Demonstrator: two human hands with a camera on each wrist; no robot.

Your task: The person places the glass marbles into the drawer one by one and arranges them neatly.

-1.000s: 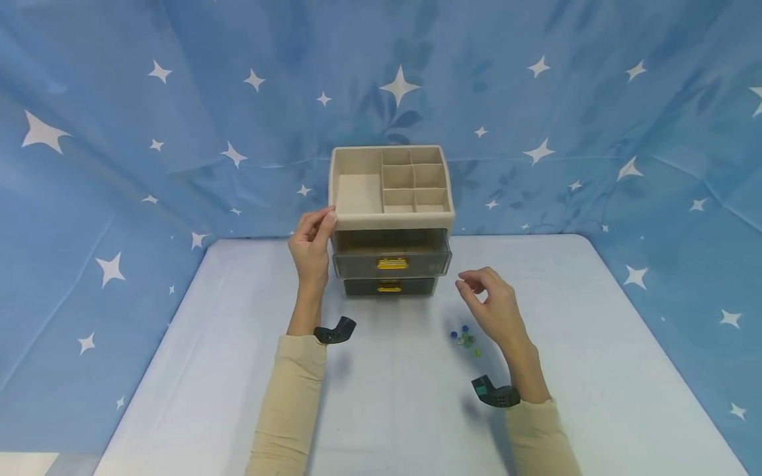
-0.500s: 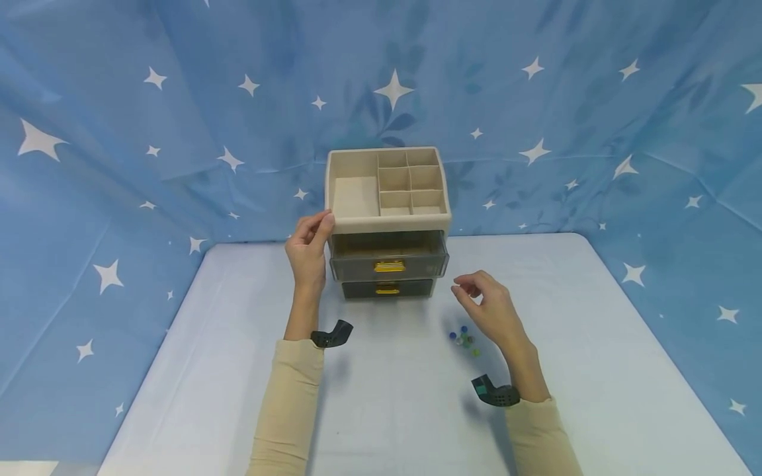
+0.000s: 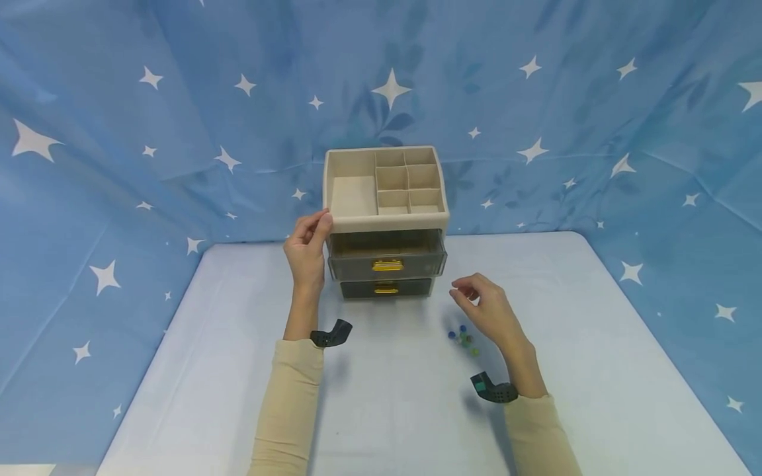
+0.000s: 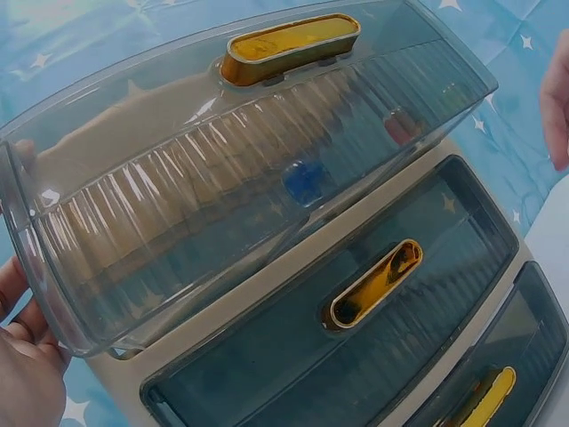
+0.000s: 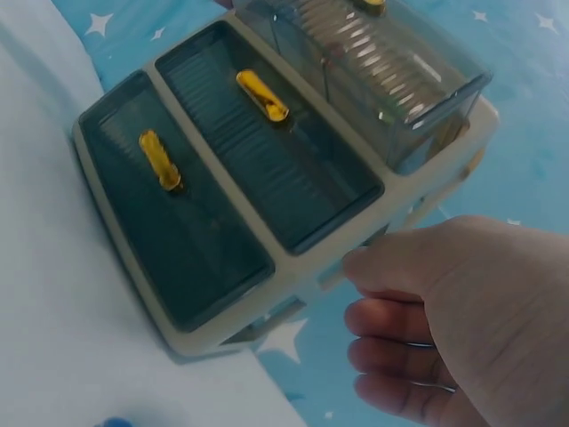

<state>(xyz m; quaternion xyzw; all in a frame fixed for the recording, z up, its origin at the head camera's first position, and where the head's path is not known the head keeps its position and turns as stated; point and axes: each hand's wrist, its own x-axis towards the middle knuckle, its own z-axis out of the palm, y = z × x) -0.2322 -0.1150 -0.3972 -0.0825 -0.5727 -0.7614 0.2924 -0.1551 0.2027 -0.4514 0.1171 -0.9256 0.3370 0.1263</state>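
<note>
A beige desktop organizer [image 3: 354,195] has its smoky clear top drawer [image 4: 178,196] pulled out. Through the drawer's wall show a small blue ball [image 4: 304,181] and a reddish one [image 4: 402,124]. My left hand [image 3: 307,258] grips the organizer's upper left front corner between thumb and fingers, right beside the open drawer. My right hand [image 3: 491,307] hovers near the organizer's lower right, its fingers loosely curled with nothing between them. Several small glass marbles [image 3: 464,339], blue and green, lie in a cluster on the table just left of the right wrist.
Below the open drawer are two closed drawers, the middle drawer [image 4: 356,302] and the bottom drawer [image 5: 169,213], with gold handles. The organizer's top has one large compartment and several small ones. A white-covered table [image 3: 381,390] meets a blue star-patterned curtain [image 3: 178,132] behind and at the sides.
The head view has shifted slightly, so everything sits a little further left. My right hand has dropped a touch toward the marbles; the left keeps its place at the corner.
</note>
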